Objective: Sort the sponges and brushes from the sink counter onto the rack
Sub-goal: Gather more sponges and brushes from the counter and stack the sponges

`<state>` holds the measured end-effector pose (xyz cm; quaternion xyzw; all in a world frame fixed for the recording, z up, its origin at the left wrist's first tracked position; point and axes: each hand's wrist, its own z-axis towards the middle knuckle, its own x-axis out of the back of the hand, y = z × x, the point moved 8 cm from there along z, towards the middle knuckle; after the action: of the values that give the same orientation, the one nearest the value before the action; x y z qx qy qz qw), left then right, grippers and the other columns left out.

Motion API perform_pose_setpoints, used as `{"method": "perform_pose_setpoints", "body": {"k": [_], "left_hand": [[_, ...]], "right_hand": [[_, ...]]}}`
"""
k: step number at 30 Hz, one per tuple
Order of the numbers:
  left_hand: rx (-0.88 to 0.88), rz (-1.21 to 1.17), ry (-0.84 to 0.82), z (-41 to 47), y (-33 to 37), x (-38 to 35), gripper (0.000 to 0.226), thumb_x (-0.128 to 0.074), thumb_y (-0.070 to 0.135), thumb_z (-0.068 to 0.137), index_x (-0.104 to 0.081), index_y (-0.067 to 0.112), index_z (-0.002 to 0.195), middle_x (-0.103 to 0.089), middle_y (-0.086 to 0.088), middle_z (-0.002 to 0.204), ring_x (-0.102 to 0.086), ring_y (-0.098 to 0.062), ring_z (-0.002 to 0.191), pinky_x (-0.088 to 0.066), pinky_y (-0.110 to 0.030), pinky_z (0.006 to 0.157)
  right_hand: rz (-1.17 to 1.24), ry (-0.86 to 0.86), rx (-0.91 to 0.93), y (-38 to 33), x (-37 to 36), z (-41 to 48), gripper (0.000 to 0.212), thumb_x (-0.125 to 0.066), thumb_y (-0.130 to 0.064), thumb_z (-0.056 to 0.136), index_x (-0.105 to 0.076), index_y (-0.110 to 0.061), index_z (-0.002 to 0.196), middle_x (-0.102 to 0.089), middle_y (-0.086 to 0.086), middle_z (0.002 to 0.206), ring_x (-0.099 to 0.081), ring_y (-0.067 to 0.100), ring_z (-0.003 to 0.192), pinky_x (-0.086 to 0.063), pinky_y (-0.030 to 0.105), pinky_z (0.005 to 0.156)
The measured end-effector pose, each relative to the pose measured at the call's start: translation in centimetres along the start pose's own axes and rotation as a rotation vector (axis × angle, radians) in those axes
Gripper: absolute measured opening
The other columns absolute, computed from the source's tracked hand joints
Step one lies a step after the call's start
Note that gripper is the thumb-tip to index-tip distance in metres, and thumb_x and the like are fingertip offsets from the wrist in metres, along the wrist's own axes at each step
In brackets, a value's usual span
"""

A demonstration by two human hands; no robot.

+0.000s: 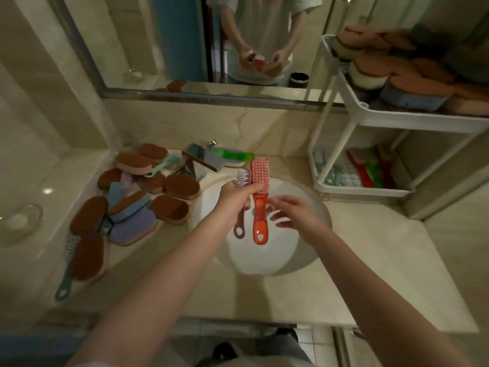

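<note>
From the head camera, the left hand [235, 197] is over the white sink basin [264, 260], fingers curled round two brushes at once. These are a red brush [259, 176] with pink bristles and, just left of it, a mauve brush [239, 229] with pale bristles. Both have their handles pointing near and their heads pointing far.

The right hand [296, 214] is just right of the red handle, fingers spread and straight, holding nothing. Whether its fingertips touch the handle cannot be told.

On the counter [370, 247] left of the basin lies a heap of sponges [132, 202], brown-topped, purple and blue. A teal brush [161, 165] lies among them, and a blue-handled brush [64, 282] at the near left edge. A green brush [232, 155] lies at the far side beside the chrome faucet [203, 157].

The white rack [352, 120] stands at the right. Its upper tier holds stacked sponges [412, 83] and its lower tier holds red, green and teal brushes [370, 170].

A glass dish [21, 221] sits at the far left.
</note>
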<state>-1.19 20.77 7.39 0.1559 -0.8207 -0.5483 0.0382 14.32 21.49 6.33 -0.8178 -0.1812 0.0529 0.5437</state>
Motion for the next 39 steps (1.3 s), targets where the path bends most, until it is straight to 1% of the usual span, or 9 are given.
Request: {"method": "perform_pose_setpoints", "body": {"k": [5,9,14,19,24,28,31,35,39], "left_hand": [[0.033,-0.019,-0.059,0.4,-1.0,-7.8,0.014,-0.071,0.015,0.079,-0.057,0.015,0.077,-0.047,0.001,0.054,-0.037,-0.007,0.038,-0.033,-0.019,0.042],[0.022,-0.019,-0.099,0.9,-1.0,-13.7,0.019,-0.074,0.012,0.076,-0.056,0.017,0.072,-0.048,0.003,0.052,-0.036,-0.009,0.042,-0.032,-0.022,0.044],[-0.003,0.026,-0.153,1.4,-0.8,-20.2,0.023,-0.074,0.010,0.075,-0.055,0.020,0.067,-0.049,0.011,0.037,-0.039,-0.003,0.033,-0.031,-0.019,0.041],[-0.025,0.091,-0.238,2.1,-0.7,-25.8,0.013,-0.073,0.018,0.078,-0.061,0.016,0.083,-0.059,0.004,0.066,-0.045,-0.008,0.047,-0.035,-0.021,0.046],[-0.014,0.092,-0.196,3.8,0.3,-28.4,0.020,-0.067,0.022,0.084,-0.052,0.017,0.071,-0.046,0.001,0.055,-0.039,-0.012,0.044,-0.032,-0.022,0.043],[0.016,0.064,-0.133,6.0,0.7,-28.7,0.015,-0.064,0.023,0.085,-0.052,0.017,0.080,-0.054,-0.003,0.071,-0.041,-0.013,0.047,-0.034,-0.024,0.046],[0.030,0.065,-0.110,7.0,0.7,-28.9,0.012,-0.063,0.021,0.086,-0.053,0.017,0.084,-0.057,-0.004,0.078,-0.042,-0.012,0.045,-0.035,-0.022,0.041],[0.042,0.045,-0.102,7.5,0.1,-29.1,0.009,-0.062,0.018,0.087,-0.053,0.016,0.087,-0.058,-0.005,0.082,-0.042,-0.012,0.047,-0.035,-0.022,0.041],[0.043,0.032,-0.075,7.8,-0.5,-28.8,0.009,-0.060,0.015,0.087,-0.052,0.015,0.085,-0.056,-0.008,0.085,-0.041,-0.013,0.045,-0.035,-0.019,0.036]], "right_hand": [[-0.109,0.046,-0.016,3.3,5.2,-1.7,0.011,-0.070,-0.019,0.083,-0.067,-0.023,0.073,-0.064,-0.011,0.060,-0.054,0.005,0.054,-0.038,0.017,0.052],[0.046,0.149,-0.055,5.3,11.0,-2.6,0.013,-0.071,-0.005,0.081,-0.064,-0.013,0.073,-0.059,-0.001,0.057,-0.045,0.010,0.046,-0.036,0.018,0.046],[0.151,0.243,-0.116,7.6,17.6,-3.3,0.009,-0.070,-0.002,0.081,-0.064,-0.008,0.080,-0.064,0.003,0.063,-0.054,0.010,0.044,-0.047,0.019,0.051],[0.248,0.361,-0.096,8.6,23.0,-2.8,0.006,-0.067,0.003,0.082,-0.064,-0.001,0.083,-0.062,0.007,0.063,-0.056,0.010,0.045,-0.051,0.018,0.053],[0.265,0.521,-0.098,8.3,28.3,-0.1,0.008,-0.066,0.004,0.083,-0.063,-0.002,0.078,-0.060,0.003,0.051,-0.053,0.004,0.037,-0.048,0.014,0.045],[0.305,0.616,-0.139,7.4,32.2,3.4,0.009,-0.068,0.005,0.081,-0.062,0.000,0.083,-0.059,0.011,0.067,-0.059,0.010,0.043,-0.049,0.015,0.042],[0.306,0.644,-0.198,7.1,34.4,6.0,0.020,-0.069,0.008,0.080,-0.056,-0.005,0.069,-0.060,0.013,0.073,-0.062,0.023,0.062,-0.057,0.025,0.053],[0.061,0.642,-0.279,7.1,36.5,8.5,0.026,-0.072,-0.002,0.077,-0.056,-0.010,0.058,-0.060,0.003,0.047,-0.065,0.024,0.064,-0.057,0.040,0.082],[-0.113,0.673,-0.298,6.8,37.7,9.5,0.019,-0.068,-0.008,0.078,-0.062,-0.009,0.060,-0.062,0.000,0.044,-0.070,0.021,0.069,-0.059,0.035,0.075]]}}
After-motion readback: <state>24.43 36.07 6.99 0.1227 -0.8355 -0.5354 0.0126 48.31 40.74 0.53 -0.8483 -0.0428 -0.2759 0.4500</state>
